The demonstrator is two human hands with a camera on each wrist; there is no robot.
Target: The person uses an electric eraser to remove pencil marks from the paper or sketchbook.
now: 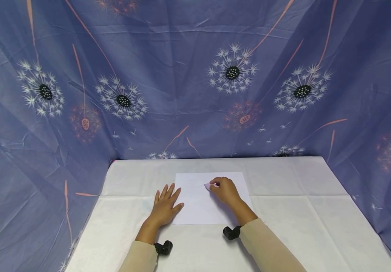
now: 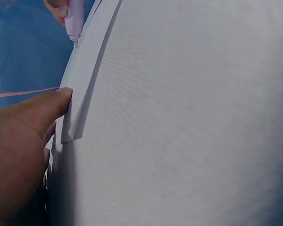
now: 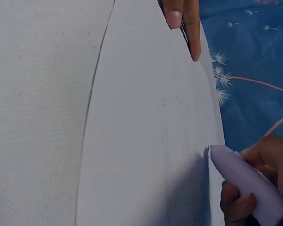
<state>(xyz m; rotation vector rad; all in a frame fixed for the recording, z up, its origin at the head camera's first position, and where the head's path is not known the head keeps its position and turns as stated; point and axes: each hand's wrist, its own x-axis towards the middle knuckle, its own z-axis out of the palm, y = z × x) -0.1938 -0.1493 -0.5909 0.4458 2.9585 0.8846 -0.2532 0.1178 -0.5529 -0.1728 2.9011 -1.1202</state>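
A white sheet of paper (image 1: 212,211) lies flat on the white-covered table. My right hand (image 1: 225,190) grips a thick lavender pen-shaped tool (image 3: 247,186) with a narrow tip; its exact kind is unclear. In the left wrist view the tool (image 2: 75,19) points down, its tip at the sheet. From the tip a thin line runs along the paper in the right wrist view; whether it is a mark or a slit I cannot tell. My left hand (image 1: 164,208) rests with spread, straight fingers at the sheet's left edge, its thumb (image 2: 61,96) touching the paper.
The white tablecloth (image 1: 294,215) has fold creases and spreads out on both sides of the sheet. Behind the table hangs a blue curtain (image 1: 171,75) with dandelion prints. Black wrist cameras (image 1: 163,248) sit by both sleeves.
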